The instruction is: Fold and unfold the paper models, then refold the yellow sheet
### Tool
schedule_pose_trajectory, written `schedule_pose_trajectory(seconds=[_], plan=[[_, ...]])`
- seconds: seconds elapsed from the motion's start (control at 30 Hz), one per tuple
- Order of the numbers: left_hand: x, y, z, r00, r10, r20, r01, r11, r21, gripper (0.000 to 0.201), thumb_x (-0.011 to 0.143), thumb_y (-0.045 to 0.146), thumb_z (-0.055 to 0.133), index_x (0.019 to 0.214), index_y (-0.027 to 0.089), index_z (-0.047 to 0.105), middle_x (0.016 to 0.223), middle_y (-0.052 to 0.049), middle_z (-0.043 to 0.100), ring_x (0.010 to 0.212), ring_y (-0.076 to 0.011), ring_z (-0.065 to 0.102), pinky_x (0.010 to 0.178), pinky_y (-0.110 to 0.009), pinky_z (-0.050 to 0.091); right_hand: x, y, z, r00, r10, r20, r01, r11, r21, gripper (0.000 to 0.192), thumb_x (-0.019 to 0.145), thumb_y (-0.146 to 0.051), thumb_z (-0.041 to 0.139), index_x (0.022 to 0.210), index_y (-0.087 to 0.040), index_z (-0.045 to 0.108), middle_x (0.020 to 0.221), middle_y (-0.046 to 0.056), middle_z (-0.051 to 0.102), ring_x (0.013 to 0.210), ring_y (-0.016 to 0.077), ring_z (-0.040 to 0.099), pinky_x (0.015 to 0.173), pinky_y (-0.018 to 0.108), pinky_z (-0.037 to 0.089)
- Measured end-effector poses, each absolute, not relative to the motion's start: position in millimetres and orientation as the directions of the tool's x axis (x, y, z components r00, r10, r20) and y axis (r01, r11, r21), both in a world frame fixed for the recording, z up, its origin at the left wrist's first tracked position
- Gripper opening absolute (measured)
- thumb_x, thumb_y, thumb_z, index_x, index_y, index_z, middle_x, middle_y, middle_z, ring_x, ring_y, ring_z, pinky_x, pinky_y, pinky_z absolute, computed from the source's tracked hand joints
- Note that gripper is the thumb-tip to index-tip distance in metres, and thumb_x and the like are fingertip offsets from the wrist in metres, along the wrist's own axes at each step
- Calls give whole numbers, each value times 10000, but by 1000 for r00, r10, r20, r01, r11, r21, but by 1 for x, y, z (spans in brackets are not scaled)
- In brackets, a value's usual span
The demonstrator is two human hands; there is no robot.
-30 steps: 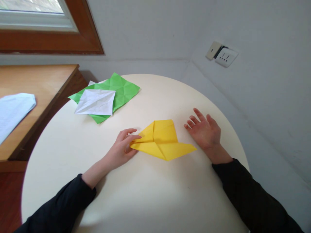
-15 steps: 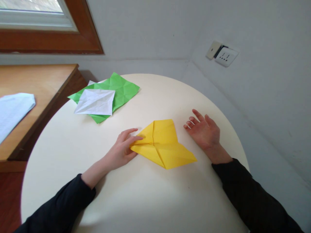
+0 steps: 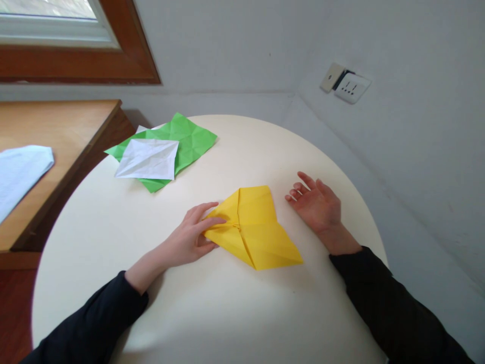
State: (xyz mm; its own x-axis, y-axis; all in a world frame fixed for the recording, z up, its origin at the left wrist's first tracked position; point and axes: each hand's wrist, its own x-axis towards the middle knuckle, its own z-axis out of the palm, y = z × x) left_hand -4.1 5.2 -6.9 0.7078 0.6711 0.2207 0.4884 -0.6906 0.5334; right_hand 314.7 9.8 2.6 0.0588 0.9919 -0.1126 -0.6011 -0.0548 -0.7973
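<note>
Tabletop: left fingertips (image 3: pixel 217 221) (spread) on yellow paper (image 3: pixel 257 232)

Bare cream tabletop is lying open all along the near edge of the round cream table (image 3: pixel 227 313), between the two black sleeves. The folded yellow paper sheet (image 3: pixel 257 230) is sitting mid-table, filling the gap between the left hand (image 3: pixel 189 237) and the right hand (image 3: pixel 316 205). Far left, the creased green paper sheet (image 3: pixel 189 139) with the white creased sheet (image 3: pixel 147 159) on it is blocking that corner; the far right rim is lying bare.
</note>
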Motion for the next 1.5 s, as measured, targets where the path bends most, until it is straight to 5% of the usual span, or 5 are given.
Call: schedule_pose_trajectory(seconds=[0.3,0.73,1.07,1.3,1.5], plan=[[-7,7,-1,779,600,181,430,-722,542,546,778,437,613,1258,236,445,1404,-140,293,1301,-299,291,1051,-477,319,315,9,3,49,992,-115,-597,-64,-799,263,710,-383,623,930,-238,622,692,-26,598,630,125,569,643,279,512],[-6,5,-1,724,671,160,449,-635,629,650,769,459,619,1331,264,357,1411,-138,302,1310,-306,303,1056,-473,326,314,10,1,54,993,-103,-531,-59,-846,245,697,-384,624,894,-240,634,678,-20,582,613,132,553,643,290,512],[-7,5,-1,720,672,175,478,-663,576,661,818,462,548,1382,226,297,1480,-151,239,1369,-304,211,1098,-517,223,310,9,-2,64,998,-24,-385,3,-923,257,678,-418,650,870,-248,666,683,-18,569,640,134,542,647,277,482],[-6,4,-4,757,627,187,499,-738,454,576,920,365,371,1433,208,160,1504,-136,214,1387,-251,174,1122,-523,102,305,5,-12,8,977,211,89,210,-974,262,732,-389,662,956,-254,650,891,15,635,873,169,583,795,310,464],[1,2,-11,711,672,206,563,-720,405,535,939,313,308,1438,189,161,1483,-120,275,1375,-228,218,1131,-498,101,291,-8,1,-312,900,305,554,433,-711,426,805,-415,579,1200,-267,520,1255,92,535,1213,261,450,1024,468,332]])
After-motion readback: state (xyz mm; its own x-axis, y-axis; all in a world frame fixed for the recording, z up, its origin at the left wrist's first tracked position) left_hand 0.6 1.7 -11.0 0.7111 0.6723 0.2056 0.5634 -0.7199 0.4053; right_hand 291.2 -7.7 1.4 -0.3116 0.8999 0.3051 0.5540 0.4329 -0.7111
